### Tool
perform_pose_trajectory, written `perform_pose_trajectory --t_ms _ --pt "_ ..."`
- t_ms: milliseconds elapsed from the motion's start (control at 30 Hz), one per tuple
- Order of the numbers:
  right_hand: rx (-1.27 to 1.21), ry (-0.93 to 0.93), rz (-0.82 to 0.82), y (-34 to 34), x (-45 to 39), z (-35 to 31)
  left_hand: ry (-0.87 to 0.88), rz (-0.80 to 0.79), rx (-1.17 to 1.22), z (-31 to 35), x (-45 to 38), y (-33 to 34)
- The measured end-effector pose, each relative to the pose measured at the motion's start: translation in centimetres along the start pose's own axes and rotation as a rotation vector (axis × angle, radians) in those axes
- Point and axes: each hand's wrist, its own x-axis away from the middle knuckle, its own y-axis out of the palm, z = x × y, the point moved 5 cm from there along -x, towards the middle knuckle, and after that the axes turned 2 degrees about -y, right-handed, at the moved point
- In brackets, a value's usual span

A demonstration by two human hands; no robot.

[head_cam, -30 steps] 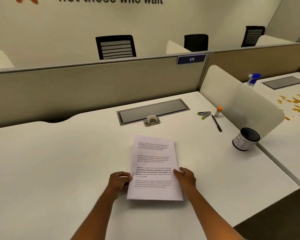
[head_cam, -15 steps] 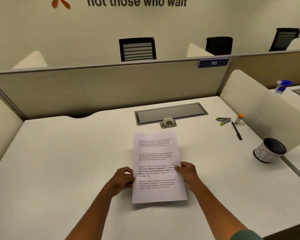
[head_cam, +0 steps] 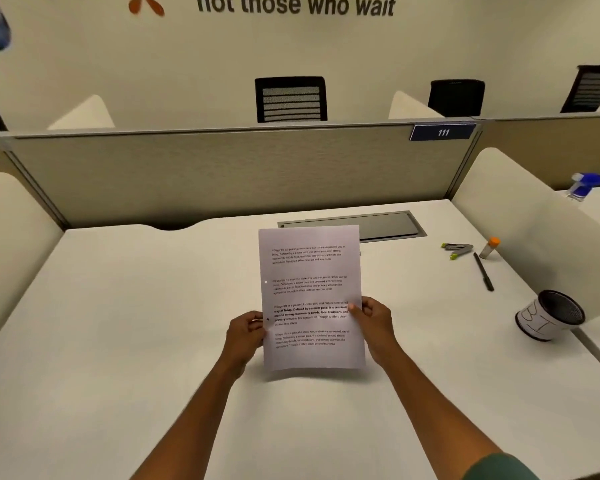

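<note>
A thin stack of white printed sheets with several short paragraphs of text is held upright above the white desk. My left hand grips its left edge near the bottom. My right hand grips the right edge, thumb on the front of the page. The bottom edge of the paper hovers just above the desk surface.
To the right lie a stapler, a small orange-capped glue stick and a black pen. A black mesh cup with a white label lies on its side by the right divider. A grey cable tray lid sits behind the paper. A blue spray bottle stands on the neighbouring desk.
Both hands have taken hold of the sheets' edges and lifted them from lying flat on the desk to upright. The view shifted left and closer.
</note>
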Motion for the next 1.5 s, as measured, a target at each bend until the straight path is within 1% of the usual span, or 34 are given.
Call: perform_pose_trajectory --t_ms 133,300,400,533,633,800,900,1033,1133,1233,1333,1500 --pt "-0.047 -0.052 -0.028 -0.2 1.0 -0.6 0.076 0.056 0.006 0.2 0.8 0.2" --pt "-0.049 -0.099 -0.072 -1.1 2.5 -0.6 0.161 0.127 0.018 0.4 2.3 0.7" --pt "-0.027 -0.091 -0.098 -1.7 3.3 0.0 0.199 0.096 0.06 0.1 3.4 1.3" --pt "0.019 -0.077 -0.115 -1.7 4.0 0.8 0.223 0.052 0.048 -0.2 3.8 2.3" --pt "0.037 -0.087 -0.096 -1.6 4.2 0.7 0.247 0.075 0.018 -0.2 3.8 2.9" --pt "0.049 -0.127 -0.068 -1.3 4.0 0.4 0.292 0.207 -0.059 1.0 4.4 3.5" --pt "0.025 -0.144 -0.052 -1.5 3.9 -0.1 0.313 0.257 -0.064 1.5 4.6 3.5" --pt "0.003 -0.148 -0.056 -1.8 3.9 0.0 0.367 0.252 -0.081 1.1 4.9 3.5" --pt "0.053 -0.159 -0.063 -1.9 3.9 0.6 0.391 0.249 -0.106 1.3 5.3 3.7" --pt "0.075 -0.168 -0.045 -1.8 3.9 0.8 0.372 0.26 -0.111 1.2 5.3 4.0" --pt "0.102 -0.175 -0.032 -1.6 3.6 0.4 0.357 0.313 -0.108 1.0 5.1 4.1" --pt "0.122 -0.204 -0.032 -1.7 3.4 -0.1 0.389 0.322 -0.096 2.0 5.3 4.1"
